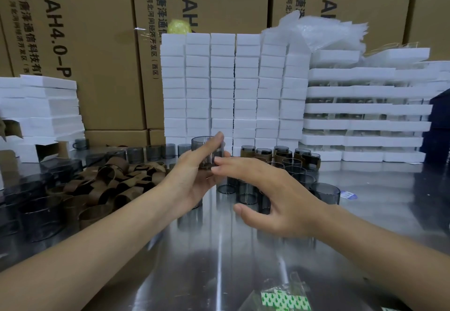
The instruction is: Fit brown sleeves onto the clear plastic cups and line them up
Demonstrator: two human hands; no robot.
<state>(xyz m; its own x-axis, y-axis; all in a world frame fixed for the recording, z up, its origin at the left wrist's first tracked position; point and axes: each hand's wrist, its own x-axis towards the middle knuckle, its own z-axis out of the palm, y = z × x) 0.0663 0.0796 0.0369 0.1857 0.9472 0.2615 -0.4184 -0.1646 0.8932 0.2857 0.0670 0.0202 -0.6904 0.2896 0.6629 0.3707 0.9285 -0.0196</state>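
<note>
My left hand (192, 176) grips a smoky clear cup (204, 151) with no sleeve, raised above the steel table (219, 249). The fingers of my right hand (270, 196) are stretched out, their tips touching the cup's lower side. A heap of brown sleeves (114, 184) lies to the left. Bare cups (248, 192) stand under and beyond my right hand. Several sleeved cups (280, 156) are lined up behind them.
White foam blocks (233, 86) are stacked at the back, with foam trays (365, 115) on the right and cardboard cartons (97, 42) behind. More bare cups (36, 213) crowd the left edge. A green-and-white sticker sheet (285, 301) lies at the near edge.
</note>
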